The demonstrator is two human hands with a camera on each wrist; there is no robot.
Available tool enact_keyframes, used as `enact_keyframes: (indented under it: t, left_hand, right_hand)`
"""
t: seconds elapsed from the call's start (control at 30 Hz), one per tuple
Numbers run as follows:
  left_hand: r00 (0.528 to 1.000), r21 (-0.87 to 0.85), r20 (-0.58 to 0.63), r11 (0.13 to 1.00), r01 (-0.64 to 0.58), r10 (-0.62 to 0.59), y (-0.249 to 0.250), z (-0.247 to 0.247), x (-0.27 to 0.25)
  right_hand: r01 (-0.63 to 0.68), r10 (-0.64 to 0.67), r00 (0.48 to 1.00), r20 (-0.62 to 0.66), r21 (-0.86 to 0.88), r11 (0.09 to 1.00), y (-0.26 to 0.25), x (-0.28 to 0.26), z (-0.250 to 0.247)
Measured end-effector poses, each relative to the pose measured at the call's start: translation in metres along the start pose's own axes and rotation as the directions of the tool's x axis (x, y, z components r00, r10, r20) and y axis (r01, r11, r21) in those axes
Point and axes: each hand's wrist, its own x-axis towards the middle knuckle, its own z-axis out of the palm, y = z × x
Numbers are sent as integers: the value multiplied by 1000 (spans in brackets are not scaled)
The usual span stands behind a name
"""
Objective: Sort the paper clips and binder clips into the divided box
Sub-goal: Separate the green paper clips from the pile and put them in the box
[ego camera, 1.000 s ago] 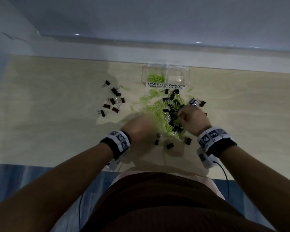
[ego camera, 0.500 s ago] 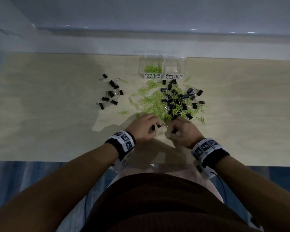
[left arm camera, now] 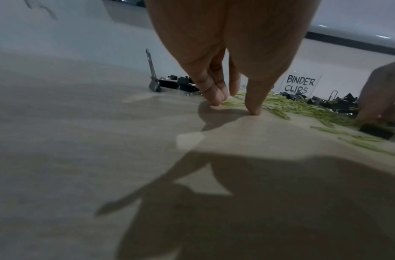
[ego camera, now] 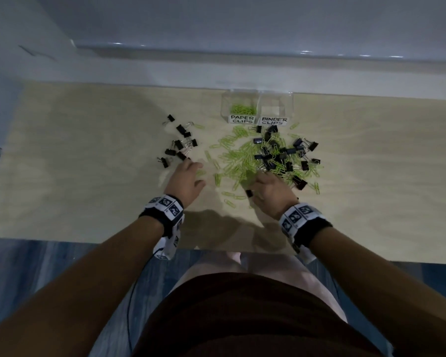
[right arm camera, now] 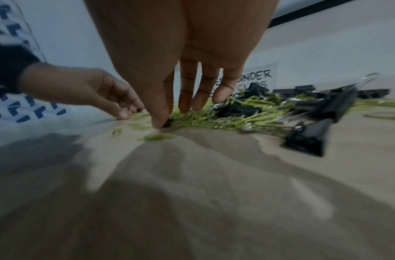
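A clear divided box (ego camera: 257, 99) stands at the table's far edge, labelled PAPER CLIPS and BINDER CLIPS. Green paper clips (ego camera: 242, 109) lie in its left compartment; the right one looks bare. A mixed pile of green paper clips (ego camera: 238, 161) and black binder clips (ego camera: 281, 153) lies in front of it. A separate group of binder clips (ego camera: 182, 144) lies to the left. My left hand (ego camera: 195, 173) (left arm camera: 234, 105) rests its straight fingertips on the table just near that group, holding nothing. My right hand (ego camera: 258, 184) (right arm camera: 174, 116) hangs over the pile's near edge, its thumb touching one binder clip (right arm camera: 167, 123).
The light wooden table (ego camera: 88, 176) ends at a white wall behind the box. Its front edge runs just behind my wrists, with my lap below. A few stray paper clips (ego camera: 229, 199) lie between my hands. Bare wood spreads far left and far right.
My hands were close together at the pile's near edge. The left hand has since moved left and forward to the separate binder clip group; the right hand stays by the pile.
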Motion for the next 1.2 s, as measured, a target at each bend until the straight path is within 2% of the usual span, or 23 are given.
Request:
enact_keyframes:
  t: [0.03, 0.1, 0.2, 0.3, 0.37, 0.43, 0.5, 0.57, 0.63, 0.67, 0.77, 0.83, 0.9, 1.03, 1.13, 1.2]
  left_hand:
    - [1000, -31, -7, 999, 9, -9, 3, 3, 1]
    - [1000, -106, -26, 994, 15, -18, 10, 6, 7]
    - [998, -133, -55, 991, -21, 14, 24, 7, 22]
    - [996, -96, -88, 995, -33, 25, 37, 4, 42]
    - [998, -75, -69, 997, 2, -8, 43, 1, 58]
    - [999, -43, -32, 999, 20, -21, 48, 0, 70]
    - [1000, -19, -5, 1000, -17, 16, 54, 0, 74]
    - [993, -29, 21, 993, -116, 117, 59, 3, 72]
    - [979, -35, 34, 979, -200, 201, 58, 4, 71]
    - [979, -21, 12, 979, -203, 203, 55, 2, 73]
    - [996, 143, -63, 988, -57, 67, 44, -10, 86]
    - [998, 215, -44, 975, 58, -50, 36, -20, 95]
    - [997, 234, 9, 970, 72, -76, 29, -23, 102]
    - [991, 203, 109, 975, -94, 73, 33, -17, 84]
    - [955, 128, 185, 958, -256, 230, 38, -10, 56]
    - [931, 110, 225, 942, -317, 287, 37, -6, 43]
  right_hand:
    - [-13, 15, 998, 59, -29, 999, -3, 4, 2]
    - [-21, 25, 996, 84, -49, 999, -5, 8, 3]
    - [-32, 32, 999, -21, 18, 999, 4, 5, -1]
    - [-154, 161, 975, -156, 51, 987, 27, -3, -8]
    - [-261, 264, 950, -166, 38, 964, 44, -7, -15]
    - [-316, 315, 939, -139, 17, 949, 54, -4, -24]
    - [-276, 276, 951, -138, 21, 961, 56, 8, -33]
    - [-190, 190, 974, -125, 10, 982, 50, 31, -42]
    - [-115, 114, 991, -74, -17, 993, 39, 59, -49]
    - [-93, 92, 995, -35, -29, 995, 33, 74, -52]
    - [-73, 84, 989, 118, -98, 993, 13, 110, -56]
    - [-79, 110, 968, 226, -140, 987, 5, 125, -56]
    - [-57, 108, 952, 288, -180, 982, 1, 131, -53]
    - [85, -4, 951, 309, -250, 964, 1, 117, -45]
    - [171, -93, 944, 316, -227, 959, 8, 96, -39]
    - [173, -121, 955, 271, -175, 969, 16, 86, -37]
